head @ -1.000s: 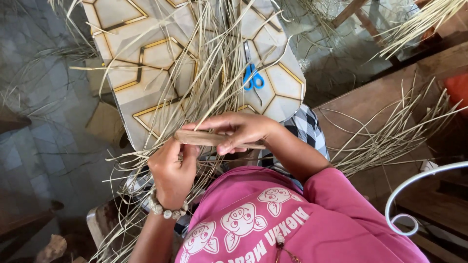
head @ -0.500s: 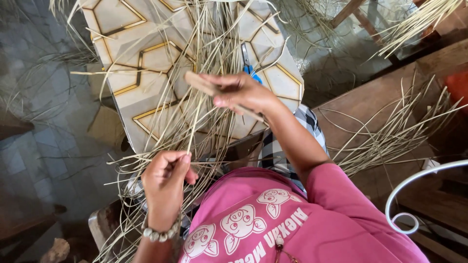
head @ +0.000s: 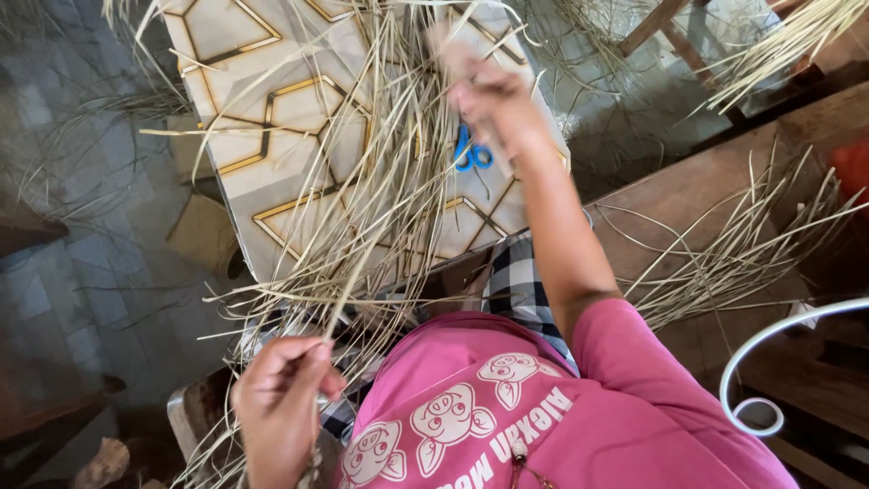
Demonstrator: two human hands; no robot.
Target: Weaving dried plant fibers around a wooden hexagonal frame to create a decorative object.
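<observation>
Seen from above: one patterned board, pale with gold lines, lies on the far side, its far edge cut off by the frame and much of its face covered by loose straw. To the right stands one brown wooden surface, its right end cut off; a fan of dry strips lies across it. The person's pink shirt fills the near foreground and hides the lap, where only a patch of checked cloth shows.

The straw bundle runs from the near left hand out across the board; its strands overlap too thickly to count.

Two hands are visible. The right hand is raised over the board's far right part and is blurred; it appears to hold a pale flat piece, but the grip cannot be told. The left hand, near and low, has thumb and fingers pressed together, pinching straw strands.

One pair of blue-handled scissors lies on the board, partly hidden behind the right wrist. One white curled wire shows near right, cut off.
</observation>
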